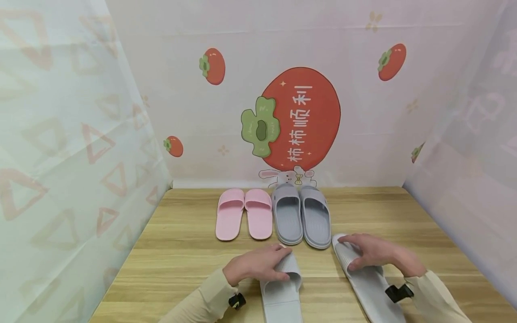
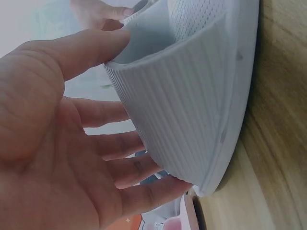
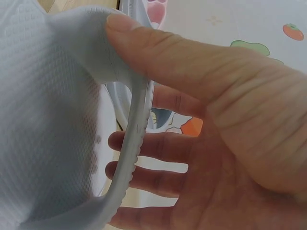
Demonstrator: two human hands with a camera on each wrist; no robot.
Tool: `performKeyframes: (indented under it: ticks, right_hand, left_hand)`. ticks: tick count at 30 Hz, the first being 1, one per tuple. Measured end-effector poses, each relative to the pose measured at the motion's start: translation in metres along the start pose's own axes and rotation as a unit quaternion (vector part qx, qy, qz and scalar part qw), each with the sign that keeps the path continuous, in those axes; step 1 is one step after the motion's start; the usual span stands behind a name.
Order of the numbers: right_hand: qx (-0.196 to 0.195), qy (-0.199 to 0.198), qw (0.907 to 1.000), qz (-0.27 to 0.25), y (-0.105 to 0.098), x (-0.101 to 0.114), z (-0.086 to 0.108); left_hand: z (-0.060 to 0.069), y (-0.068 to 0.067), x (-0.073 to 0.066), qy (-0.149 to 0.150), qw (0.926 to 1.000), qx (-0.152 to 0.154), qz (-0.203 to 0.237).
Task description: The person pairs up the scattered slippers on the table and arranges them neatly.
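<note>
Two light grey slippers with ribbed straps lie at the front of the wooden tabletop, toes pointing away from me. My left hand (image 1: 260, 264) grips the left slipper (image 1: 282, 307) at its strap. In the left wrist view, the thumb is at the strap's (image 2: 168, 91) rear edge and the fingers spread over its outer side. With my right hand (image 1: 375, 252) I hold the right slipper (image 1: 373, 291), which lies slanted. Its strap (image 3: 134, 124) runs between thumb and fingers in the right wrist view. Parts of both straps are hidden by the hands.
Behind stand a pink pair, its left slipper (image 1: 229, 222) and right slipper (image 1: 259, 222) side by side, and a darker grey pair, left slipper (image 1: 288, 222) and right slipper (image 1: 316, 224). A printed cloth wall (image 1: 194, 112) closes the back; cloth walls flank the wooden tabletop (image 1: 173, 251).
</note>
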State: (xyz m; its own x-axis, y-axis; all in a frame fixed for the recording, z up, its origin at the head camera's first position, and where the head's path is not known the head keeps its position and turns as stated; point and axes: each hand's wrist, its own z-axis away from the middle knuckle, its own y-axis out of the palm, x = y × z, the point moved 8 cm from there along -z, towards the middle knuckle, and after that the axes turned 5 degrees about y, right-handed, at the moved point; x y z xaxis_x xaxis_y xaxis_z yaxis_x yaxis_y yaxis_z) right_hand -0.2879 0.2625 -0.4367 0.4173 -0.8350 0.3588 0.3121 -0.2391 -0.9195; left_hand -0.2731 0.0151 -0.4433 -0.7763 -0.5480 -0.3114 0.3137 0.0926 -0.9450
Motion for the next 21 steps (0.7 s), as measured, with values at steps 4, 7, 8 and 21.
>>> performKeyframes:
  ticks: [4,7,8,21]
  right_hand:
    - [-0.001,-0.004,1.0,0.0,0.0,0.0,0.001]
    - [-0.002,-0.005,1.0,0.0,0.0,-0.001,0.001]
    - [-0.002,-0.003,1.0,0.0,-0.001,-0.001,0.001]
    - [-0.004,0.005,1.0,-0.006,-0.004,0.002,0.004]
  left_hand:
    - [-0.001,-0.001,0.0,-0.003,1.0,0.0,0.001]
    - [-0.003,-0.001,0.002,-0.004,1.0,0.002,0.007]
    - [-0.003,-0.001,0.002,-0.005,0.9999,0.004,0.012]
    - [-0.014,-0.018,0.001,0.016,0.9997,-0.015,0.015]
